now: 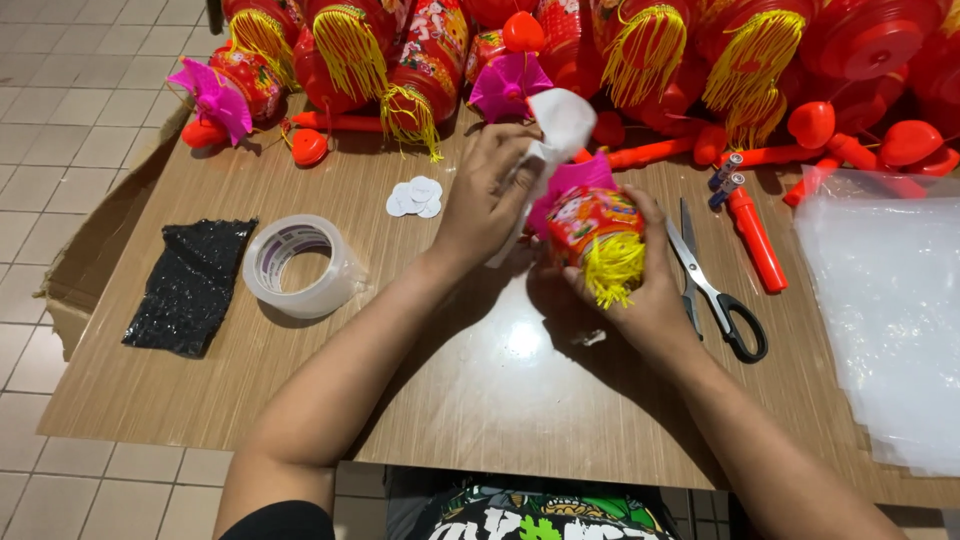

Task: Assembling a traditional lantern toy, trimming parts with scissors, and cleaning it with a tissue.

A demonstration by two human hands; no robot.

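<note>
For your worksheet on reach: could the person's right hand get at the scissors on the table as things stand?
Probably yes. The scissors lie flat just beside the right hand, with nothing on top of them. But that hand is holding the small lantern, so it would have to let go first.

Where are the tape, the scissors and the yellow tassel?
Clear tape roll [300,266], head view, on its outer band.
Scissors [742,325], head view, on the black handles.
Yellow tassel [612,268], head view, on its strands.

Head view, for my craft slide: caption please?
Two hands wipe a small red lantern with white cloth beside scissors.
</note>
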